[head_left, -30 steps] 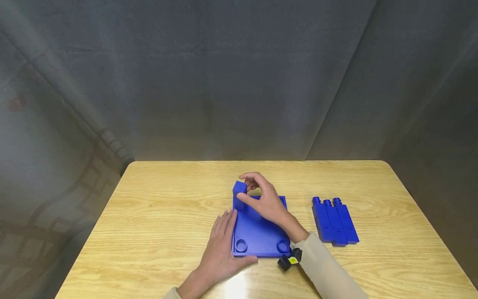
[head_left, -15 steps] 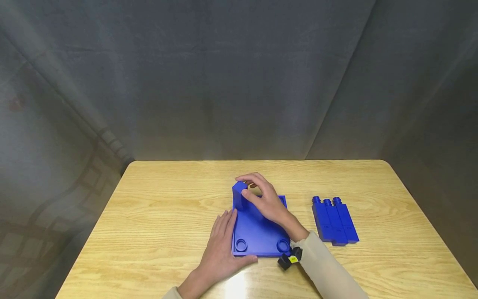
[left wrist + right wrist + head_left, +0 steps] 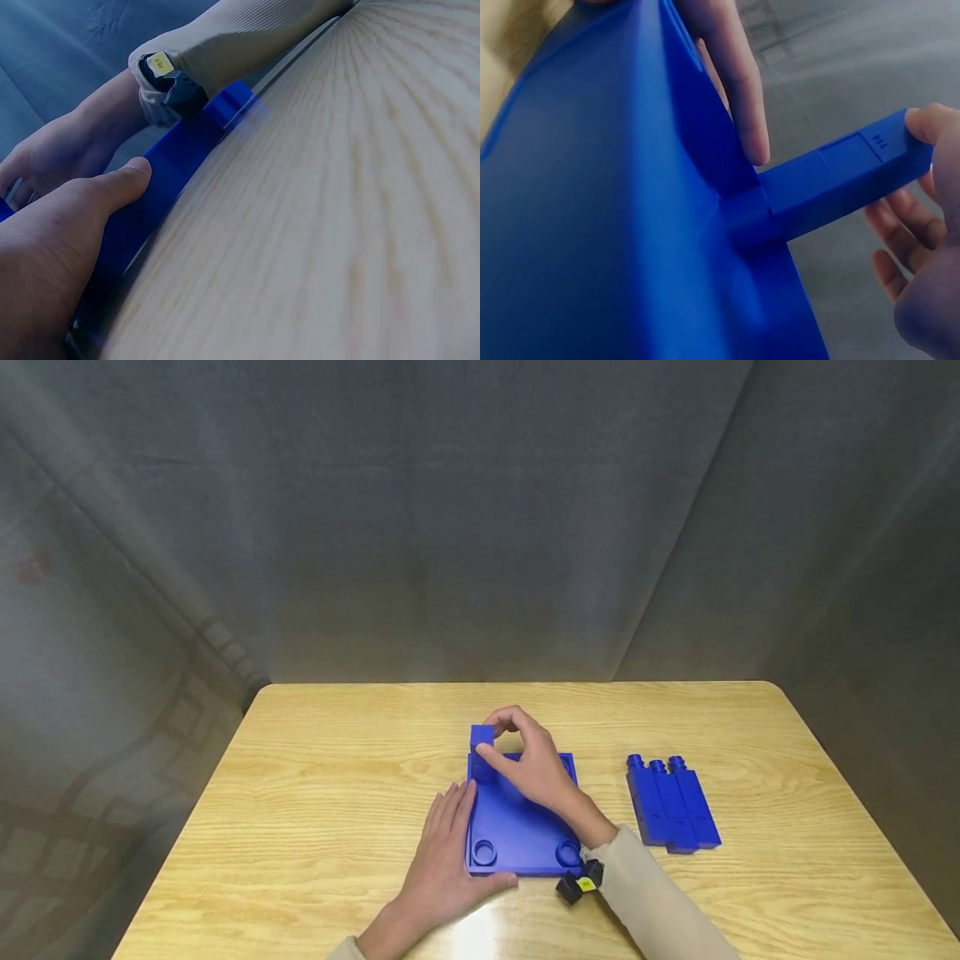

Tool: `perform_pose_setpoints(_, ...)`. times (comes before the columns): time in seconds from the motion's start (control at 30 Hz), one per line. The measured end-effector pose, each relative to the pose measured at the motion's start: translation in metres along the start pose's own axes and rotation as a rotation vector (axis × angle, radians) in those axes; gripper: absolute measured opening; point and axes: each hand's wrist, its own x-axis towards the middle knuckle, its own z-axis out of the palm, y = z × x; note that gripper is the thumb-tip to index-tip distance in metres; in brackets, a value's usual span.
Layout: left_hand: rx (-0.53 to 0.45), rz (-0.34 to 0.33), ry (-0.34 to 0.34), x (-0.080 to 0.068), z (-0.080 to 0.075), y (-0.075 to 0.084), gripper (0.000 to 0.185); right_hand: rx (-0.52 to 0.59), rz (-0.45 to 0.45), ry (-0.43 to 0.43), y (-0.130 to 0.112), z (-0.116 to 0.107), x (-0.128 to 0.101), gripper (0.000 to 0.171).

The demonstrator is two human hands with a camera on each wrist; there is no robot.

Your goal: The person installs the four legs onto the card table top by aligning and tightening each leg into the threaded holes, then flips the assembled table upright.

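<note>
A blue square panel with raised rims and round sockets in its near corners lies on the table. One blue square leg stands upright at its far left corner; the right wrist view shows its base meeting the panel. The thumb and fingers of my right hand pinch this leg near its top, by a small engraved number. Along the panel's left side rests my left hand, fingers straight and thumb stretched along the near edge. The panel's far right corner is partly hidden behind my right hand.
Three more blue legs with threaded ends lie side by side to the right, threads pointing away. A black device with a yellow label is strapped to the right wrist. Grey curtains hang behind the wooden table.
The upright leg has turned about its own length, so its top now sits square to the view. My right fingers reached forward, then drew back around it. My left hand stayed put.
</note>
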Motion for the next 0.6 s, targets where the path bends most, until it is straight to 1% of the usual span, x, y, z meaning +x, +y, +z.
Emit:
perform_pose_setpoints(0.13,-0.004,0.001,-0.001,0.0002,-0.0005,-0.0002,0.135,-0.019,-0.007,0.02,-0.0008,0.0029,-0.0004,0.03)
perform_pose_setpoints(0.37,0.024,0.017,0.01,-0.001,-0.0006,-0.0026,0.134,-0.098,-0.01,0.057,-0.0033,0.0086,-0.0017,0.032)
perform_pose_setpoints(0.5,0.023,0.025,0.019,-0.0008,0.0001,-0.0034,0.133,-0.085,-0.007,0.055,-0.0052,0.0082,-0.0017,0.031)
perform_pose_setpoints(0.6,0.015,0.028,0.018,-0.0005,0.0004,-0.0032,0.134,-0.095,0.007,0.052,-0.0077,0.0052,-0.0034,0.032)
